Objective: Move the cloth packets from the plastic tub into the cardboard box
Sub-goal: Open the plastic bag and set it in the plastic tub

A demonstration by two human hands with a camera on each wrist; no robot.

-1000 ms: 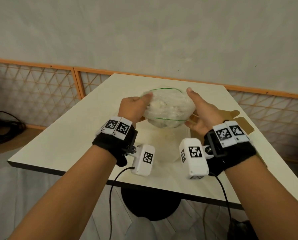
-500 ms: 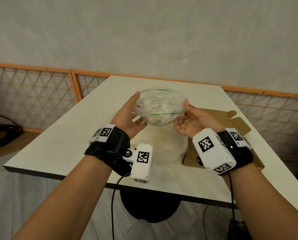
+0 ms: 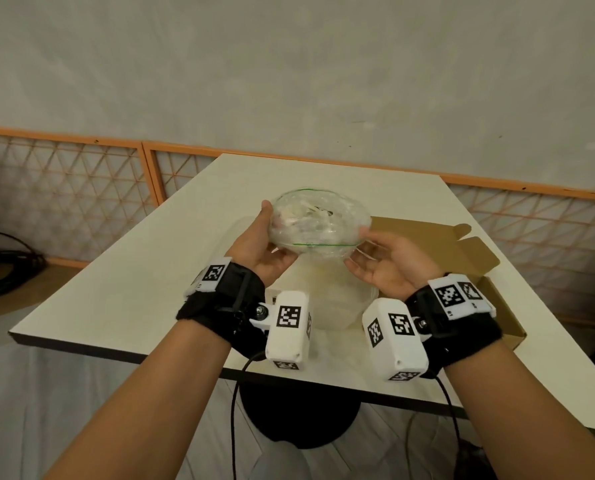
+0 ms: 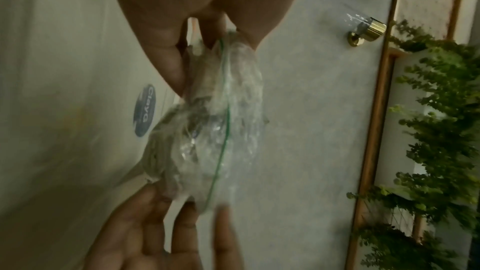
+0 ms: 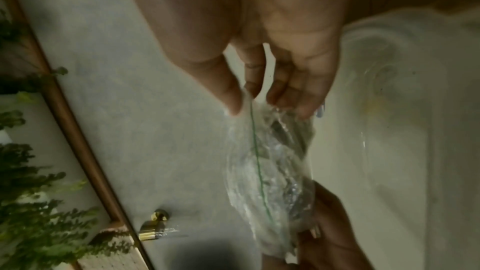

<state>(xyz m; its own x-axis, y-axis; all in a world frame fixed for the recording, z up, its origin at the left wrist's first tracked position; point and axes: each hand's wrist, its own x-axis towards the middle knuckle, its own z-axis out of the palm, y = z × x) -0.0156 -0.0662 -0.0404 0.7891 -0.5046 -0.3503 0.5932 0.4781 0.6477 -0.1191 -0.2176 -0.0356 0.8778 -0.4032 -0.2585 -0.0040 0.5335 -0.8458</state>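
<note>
A clear plastic packet (image 3: pixel 318 223) with a green zip line and pale cloth inside hangs in the air between both hands, above the translucent plastic tub (image 3: pixel 344 306). My left hand (image 3: pixel 264 244) pinches the packet's left end (image 4: pixel 215 130) between thumb and fingers. My right hand (image 3: pixel 375 254) pinches its right end (image 5: pixel 267 161) with thumb and fingertips. The open cardboard box (image 3: pixel 462 268) lies to the right of the tub, partly hidden by my right wrist.
The white table (image 3: pixel 133 292) carries the tub and box; its front edge runs just below my wrists. A wall with an orange-framed lattice rail (image 3: pixel 67 188) stands behind. Dark cables (image 3: pixel 5 251) lie on the floor at the left.
Both hands have turned palm-up and shifted slightly right with the packet. The right hand's grip has moved from cupping the side to pinching the end.
</note>
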